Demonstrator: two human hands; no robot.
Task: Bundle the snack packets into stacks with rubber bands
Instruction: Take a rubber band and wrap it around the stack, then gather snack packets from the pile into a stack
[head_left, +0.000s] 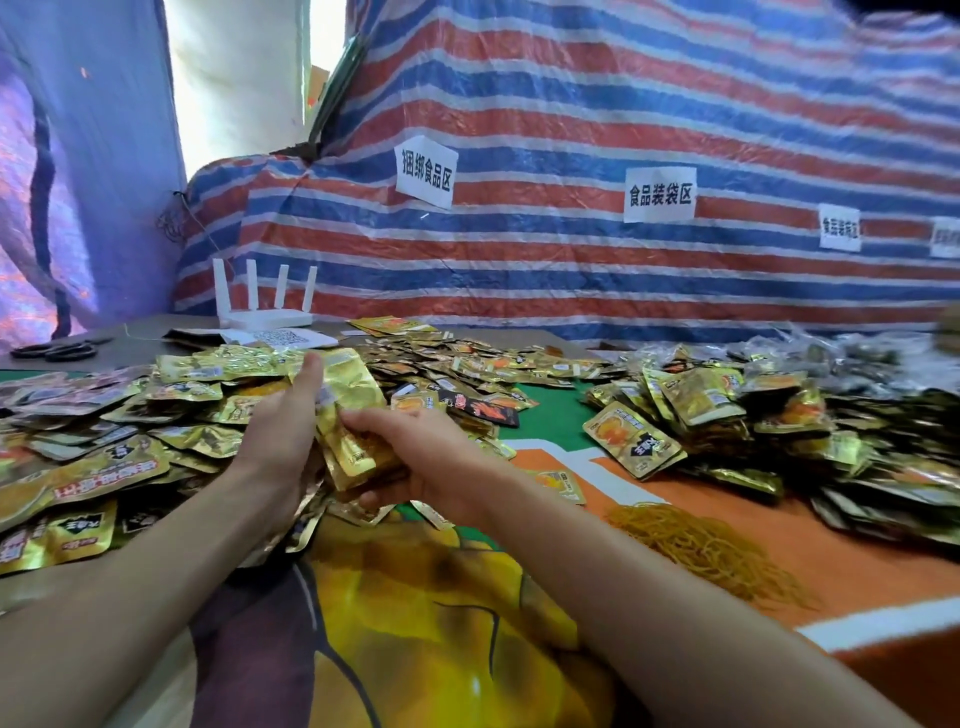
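Snack packets (349, 410): being held stacked above desk (769, 499) | left hand (283, 431): gripping stack, thumb lying along its side | right hand (415, 452): pinching lower end | rubber bands (711, 551): lying nearby, right.

White router (265, 316), black scissors (54, 351), striped tarp (571, 104)

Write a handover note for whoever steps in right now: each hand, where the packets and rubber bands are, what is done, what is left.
Left hand: grips the stack of gold packets from its left side.
Right hand: holds the same stack's near end.
Rubber bands: heaped on the orange mat, to the right, untouched.
Done: stack gathered; no band on it.
Left: band it; loose packets lie all around.
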